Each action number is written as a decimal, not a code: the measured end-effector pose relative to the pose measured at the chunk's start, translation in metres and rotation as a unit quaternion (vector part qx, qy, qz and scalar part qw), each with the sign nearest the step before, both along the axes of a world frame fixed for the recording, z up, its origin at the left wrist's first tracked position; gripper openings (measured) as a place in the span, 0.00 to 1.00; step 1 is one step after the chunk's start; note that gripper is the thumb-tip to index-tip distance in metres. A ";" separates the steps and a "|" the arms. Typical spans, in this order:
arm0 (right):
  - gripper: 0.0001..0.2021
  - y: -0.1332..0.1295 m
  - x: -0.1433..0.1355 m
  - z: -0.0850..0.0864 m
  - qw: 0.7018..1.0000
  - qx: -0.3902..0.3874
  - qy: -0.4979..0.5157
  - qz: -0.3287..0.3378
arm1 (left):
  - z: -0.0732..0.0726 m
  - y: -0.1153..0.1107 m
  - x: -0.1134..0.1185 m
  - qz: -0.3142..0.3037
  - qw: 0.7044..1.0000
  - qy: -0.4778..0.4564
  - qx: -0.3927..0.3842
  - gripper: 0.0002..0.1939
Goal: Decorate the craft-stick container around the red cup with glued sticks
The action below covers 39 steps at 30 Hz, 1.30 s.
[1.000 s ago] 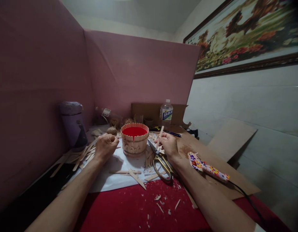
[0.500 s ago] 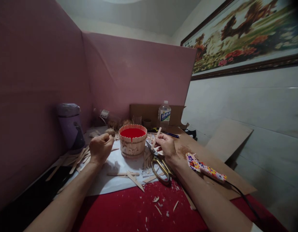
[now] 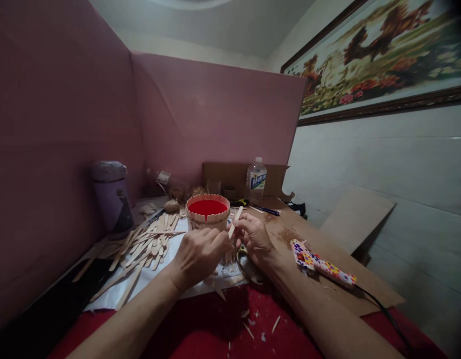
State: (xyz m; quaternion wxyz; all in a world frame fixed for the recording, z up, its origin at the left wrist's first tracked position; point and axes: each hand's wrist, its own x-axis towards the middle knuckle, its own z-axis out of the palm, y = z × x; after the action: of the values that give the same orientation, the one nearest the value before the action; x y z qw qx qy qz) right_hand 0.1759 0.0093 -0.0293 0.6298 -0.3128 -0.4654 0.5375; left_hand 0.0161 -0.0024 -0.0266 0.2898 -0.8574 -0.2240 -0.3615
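A pale craft stick [image 3: 236,222] is pinched between the fingers of my right hand [image 3: 253,237], slanting up to the right beside the bucket. My left hand [image 3: 202,252] is closed, its fingertips by the stick's lower end; what they hold, if anything, is hidden. Behind my hands stands a small bucket [image 3: 208,219] made of wooden sticks, with a scalloped rim and red inside. My left hand covers its lower part. Scissors [image 3: 249,269] lie under my right hand, mostly hidden.
Loose craft sticks [image 3: 151,244] pile up at the left on a white sheet [image 3: 170,269]. A flowered glue gun [image 3: 324,267] with a cord rests on the cardboard [image 3: 365,294] at right. A plastic bottle [image 3: 256,179], a pen [image 3: 266,211] and a purple flask [image 3: 111,199] stand or lie farther back.
My left hand has moved right, from left of the bucket to in front of it, meeting my right hand at the stick. The stick pile is now uncovered. The view has shifted slightly.
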 end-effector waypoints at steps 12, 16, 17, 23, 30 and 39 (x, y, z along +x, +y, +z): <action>0.17 -0.006 0.003 0.007 0.995 -0.028 0.096 0.001 | 0.001 0.005 0.003 -0.152 0.732 -0.367 -0.553 0.14; 0.17 -0.004 0.004 0.006 0.996 -0.016 0.083 -0.040 | 0.004 0.004 0.005 -0.212 0.600 -0.392 -0.664 0.14; 0.17 -0.004 0.004 0.006 0.995 -0.013 0.082 -0.047 | 0.004 0.004 0.006 -0.217 0.587 -0.396 -0.672 0.13; 0.15 -0.006 0.000 0.005 0.997 0.021 0.061 -0.051 | 0.005 0.002 0.006 -0.226 0.569 -0.407 -0.678 0.10; 0.16 -0.008 -0.002 0.002 0.998 0.016 0.040 -0.055 | 0.002 0.004 0.003 -0.214 0.563 -0.395 -0.694 0.15; 0.16 -0.005 -0.001 -0.001 0.997 0.043 0.044 -0.045 | 0.004 0.002 0.006 -0.204 0.582 -0.395 -0.681 0.16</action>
State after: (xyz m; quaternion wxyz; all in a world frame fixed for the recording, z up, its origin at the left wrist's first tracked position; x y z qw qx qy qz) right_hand 0.1746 0.0041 -0.0298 0.6861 -0.2822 -0.4450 0.5016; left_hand 0.0217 0.0001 -0.0230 -0.5775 -0.5993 -0.3159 -0.4555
